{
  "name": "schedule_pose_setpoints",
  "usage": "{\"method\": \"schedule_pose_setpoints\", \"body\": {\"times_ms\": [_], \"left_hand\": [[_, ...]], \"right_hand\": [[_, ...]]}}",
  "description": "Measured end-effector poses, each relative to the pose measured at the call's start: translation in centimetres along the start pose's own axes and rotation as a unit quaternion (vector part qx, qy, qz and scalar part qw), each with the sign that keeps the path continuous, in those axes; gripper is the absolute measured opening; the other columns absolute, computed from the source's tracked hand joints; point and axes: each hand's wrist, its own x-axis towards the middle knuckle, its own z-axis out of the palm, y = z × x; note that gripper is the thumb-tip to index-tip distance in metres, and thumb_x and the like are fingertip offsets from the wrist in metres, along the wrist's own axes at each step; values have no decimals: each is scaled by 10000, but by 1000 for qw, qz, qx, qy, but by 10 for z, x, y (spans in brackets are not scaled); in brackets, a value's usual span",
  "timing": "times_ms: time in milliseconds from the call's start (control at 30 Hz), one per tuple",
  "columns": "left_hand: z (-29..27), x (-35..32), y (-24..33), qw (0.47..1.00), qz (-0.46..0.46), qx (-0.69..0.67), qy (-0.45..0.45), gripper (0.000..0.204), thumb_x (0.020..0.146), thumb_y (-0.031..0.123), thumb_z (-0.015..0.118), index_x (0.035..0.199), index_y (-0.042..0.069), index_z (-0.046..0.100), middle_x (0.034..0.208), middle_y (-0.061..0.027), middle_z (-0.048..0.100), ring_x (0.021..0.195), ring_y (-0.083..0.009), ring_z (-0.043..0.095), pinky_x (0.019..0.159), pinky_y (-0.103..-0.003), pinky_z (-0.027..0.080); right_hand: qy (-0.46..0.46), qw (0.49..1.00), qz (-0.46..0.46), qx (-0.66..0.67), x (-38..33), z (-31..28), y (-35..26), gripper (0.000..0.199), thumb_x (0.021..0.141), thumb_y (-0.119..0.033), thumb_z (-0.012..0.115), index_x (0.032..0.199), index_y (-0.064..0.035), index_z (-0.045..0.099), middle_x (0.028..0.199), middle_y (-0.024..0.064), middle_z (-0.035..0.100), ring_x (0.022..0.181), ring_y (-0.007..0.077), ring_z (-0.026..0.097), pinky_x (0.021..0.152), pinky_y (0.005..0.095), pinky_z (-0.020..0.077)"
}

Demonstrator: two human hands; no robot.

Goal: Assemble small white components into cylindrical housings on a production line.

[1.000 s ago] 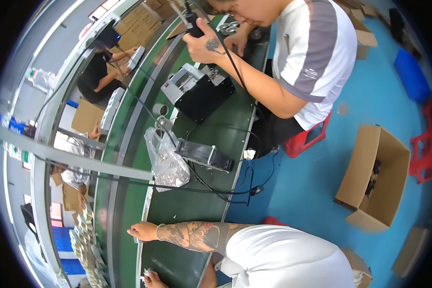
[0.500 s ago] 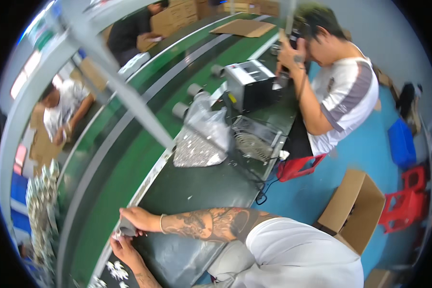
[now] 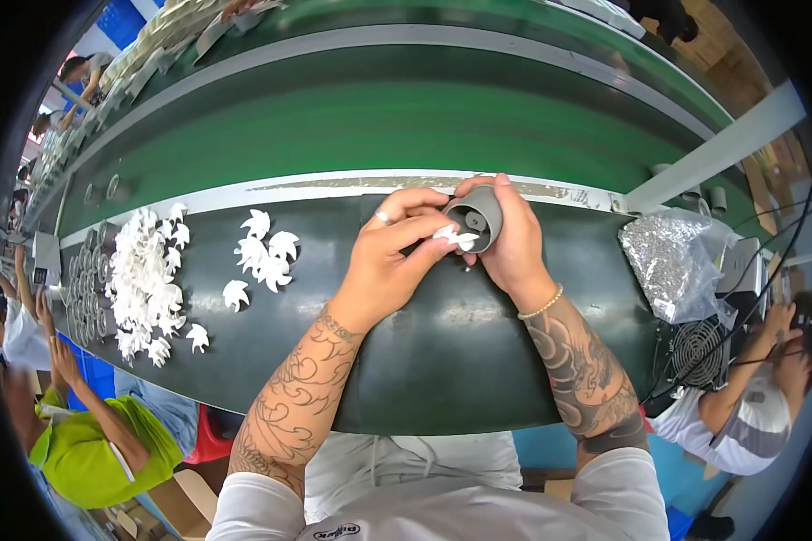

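My right hand (image 3: 519, 242) is wrapped round a grey cup-shaped housing (image 3: 489, 200), tilted so that its mouth faces me and a round hub shows inside. Pinched in the fingers of my left hand (image 3: 390, 248) is a small white bladed fan wheel (image 3: 460, 239), right at the lower rim of the housing. Whether it touches the hub cannot be seen. To the left on the dark bench lie a few loose white fan wheels (image 3: 266, 257). Beyond them is a large heap of the same white wheels (image 3: 144, 288).
Several grey housings (image 3: 86, 298) stand at the bench's left end. On the right sit a clear bag of small metal parts (image 3: 672, 261) and a device with a round fan grille (image 3: 697, 352). A green conveyor (image 3: 379, 117) runs behind the bench's pale edge. Co-workers sit at both sides.
The view has swung from the bench's right side to straight over it, so my hands now appear mid-picture. My right hand still grips the grey housing.
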Motion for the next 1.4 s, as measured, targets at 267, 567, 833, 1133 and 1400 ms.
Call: {"method": "schedule_pose_setpoints", "body": {"times_ms": [267,567,833,1133,1400], "left_hand": [[7,-1,-5,999,-4,54,-9,176,850,-4,713,1024,17,726,1243,-105,566,1007,-197,602,880,-328,518],[9,-1,-5,995,30,96,20,171,821,-23,730,988,11,726,1140,-96,645,918,-189,650,805,-311,545],[11,1,-9,997,-37,-22,67,154,792,-4,771,843,-21,627,1070,-124,667,872,-178,688,768,-291,586],[3,5,-15,996,-49,-70,-18,311,773,24,790,850,9,489,953,-92,596,899,-162,630,787,-308,587],[-20,8,-4,926,49,342,153,125,852,184,663,885,64,652,870,-114,680,932,-340,616,829,-491,461]], "right_hand": [[14,998,-10,-53,-7,4,-3,465,1056,-412,340,1052,-23,595,763,63,609,558,111,572,407,235,445],[-14,993,-22,-114,-6,0,-1,429,1052,-397,357,1085,-29,575,801,61,602,586,97,563,389,227,408],[1,977,-18,-211,-10,11,-14,428,1049,-374,349,1068,-30,603,739,27,600,484,63,482,378,205,351],[-17,974,-14,-226,-5,0,-7,429,1055,-398,377,1178,-50,595,873,50,665,457,45,456,339,181,312],[163,789,-380,-454,8,-19,2,194,937,-183,662,980,-41,536,1051,111,643,774,140,595,617,276,510]]}}
